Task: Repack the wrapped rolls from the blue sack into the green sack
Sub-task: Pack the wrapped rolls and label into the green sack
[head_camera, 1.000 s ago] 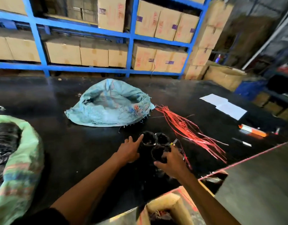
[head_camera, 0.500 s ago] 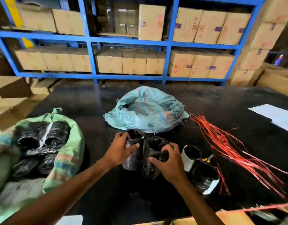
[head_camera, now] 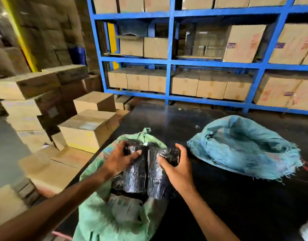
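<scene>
Left hand [head_camera: 119, 160] and right hand [head_camera: 177, 168] each curl fingers round a wrapped roll [head_camera: 135, 176] over the green sack [head_camera: 104, 221]; slick wrap could slip toward three o'clock onto the desk [head_camera: 236, 206].

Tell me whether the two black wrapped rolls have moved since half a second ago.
Yes. The two wrapped rolls, held by the left hand and right hand, went from before the blue sack leftward to over the green sack.

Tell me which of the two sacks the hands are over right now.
The green sack at the table's left edge: both hands hold black wrapped rolls above its mouth. The blue sack lies apart, to the right.
</scene>
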A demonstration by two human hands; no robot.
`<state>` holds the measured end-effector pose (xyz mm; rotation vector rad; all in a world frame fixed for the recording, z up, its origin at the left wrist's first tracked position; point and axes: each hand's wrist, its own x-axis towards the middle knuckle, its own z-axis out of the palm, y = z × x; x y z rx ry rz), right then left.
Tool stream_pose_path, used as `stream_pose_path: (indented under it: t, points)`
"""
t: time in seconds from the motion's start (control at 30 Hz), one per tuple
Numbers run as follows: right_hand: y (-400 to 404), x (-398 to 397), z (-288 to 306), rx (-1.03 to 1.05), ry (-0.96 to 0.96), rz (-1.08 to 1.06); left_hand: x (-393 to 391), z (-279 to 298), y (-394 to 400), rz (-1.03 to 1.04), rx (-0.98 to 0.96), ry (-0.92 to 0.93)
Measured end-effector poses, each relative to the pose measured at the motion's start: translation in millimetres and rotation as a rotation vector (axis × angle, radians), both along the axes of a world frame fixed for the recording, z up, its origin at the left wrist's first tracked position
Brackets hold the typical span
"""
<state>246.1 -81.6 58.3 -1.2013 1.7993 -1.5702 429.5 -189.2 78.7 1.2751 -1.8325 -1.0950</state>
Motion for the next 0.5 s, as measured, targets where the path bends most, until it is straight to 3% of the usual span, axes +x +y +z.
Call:
stream_pose_path:
  t: [0.17, 0.33, 0.5]
  points:
    - [-72.0, 52.9, -36.1, 0.264, -0.048, -0.079, 34.9, -30.5, -57.3, 0.005, 0.070, -0.113]
    - [-72.1, 80.3, -84.7, 0.581, 0.094, -0.042, 38.7, -77.0, -60.9, -0.124, 0.271, -0.351]
    - [-82.2, 83.8, -95.6, 0.537, 0.137, -0.223, 39.5, -83.8, -78.3, -0.249, 0.258, -0.469]
